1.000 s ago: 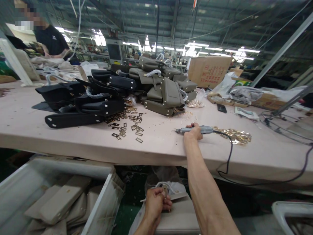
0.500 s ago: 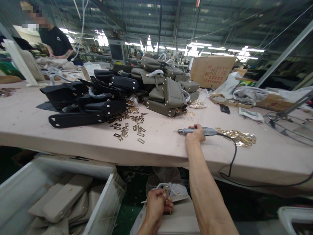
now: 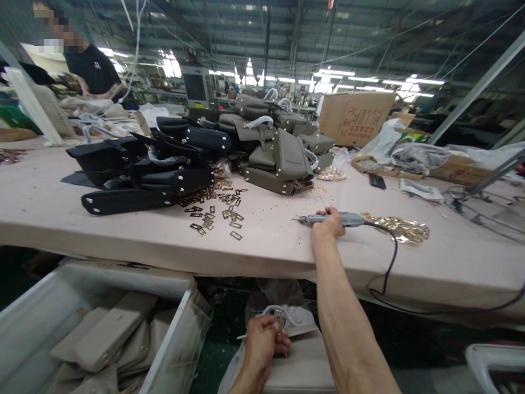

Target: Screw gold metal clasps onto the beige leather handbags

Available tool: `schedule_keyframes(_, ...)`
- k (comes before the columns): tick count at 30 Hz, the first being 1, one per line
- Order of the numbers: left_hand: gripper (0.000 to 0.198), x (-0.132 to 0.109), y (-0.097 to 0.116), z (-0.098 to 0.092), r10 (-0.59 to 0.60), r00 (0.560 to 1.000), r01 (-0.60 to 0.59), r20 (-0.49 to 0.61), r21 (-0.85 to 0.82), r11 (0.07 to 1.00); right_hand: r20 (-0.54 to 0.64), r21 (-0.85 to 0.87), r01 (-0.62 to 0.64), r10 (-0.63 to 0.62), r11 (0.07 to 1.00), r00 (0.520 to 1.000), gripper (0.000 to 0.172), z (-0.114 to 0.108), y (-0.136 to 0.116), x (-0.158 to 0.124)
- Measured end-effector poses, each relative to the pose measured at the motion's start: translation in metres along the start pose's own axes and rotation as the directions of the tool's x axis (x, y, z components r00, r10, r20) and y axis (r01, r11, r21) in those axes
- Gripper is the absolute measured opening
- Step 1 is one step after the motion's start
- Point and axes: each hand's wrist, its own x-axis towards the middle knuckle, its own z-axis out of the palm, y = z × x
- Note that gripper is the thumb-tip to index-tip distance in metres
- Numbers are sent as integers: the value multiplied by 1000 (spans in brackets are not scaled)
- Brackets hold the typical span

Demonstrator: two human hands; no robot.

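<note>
My right hand point(image 3: 328, 223) is wrapped around a grey electric screwdriver point(image 3: 350, 220) at the table's front half. Its bit points left over the bare cloth. Down in my lap, a beige handbag point(image 3: 305, 364) sits partly in clear plastic wrap. My left hand point(image 3: 264, 339) is closed on the edge of its flap, fingers curled. A small gold metal plate point(image 3: 278, 318) stands up at those fingertips. Gold rectangular frames point(image 3: 235, 235) lie scattered on the table, and a heap of shiny gold plates point(image 3: 404, 230) is right of the screwdriver.
Black handbags point(image 3: 131, 200) and olive handbags point(image 3: 279, 164) are piled on the table point(image 3: 266, 246). A white bin point(image 3: 180, 317) with beige bag pieces stands at lower left. The screwdriver's black cord point(image 3: 394, 268) hangs over the table edge. A cardboard box point(image 3: 355, 117) and a person point(image 3: 94, 68) are farther back.
</note>
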Motion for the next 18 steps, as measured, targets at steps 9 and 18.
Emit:
schedule_keyframes(9,36,-4,6,2,-12,1000,13,-16,17,1000,12,-1,7,-7,1000,1000,22,-1,0,1)
schedule_keyframes(18,36,-5,5,1,5,1000,-5,-12,-9,1000,65,3,-59,59,998,996,26,-1,-16,-9)
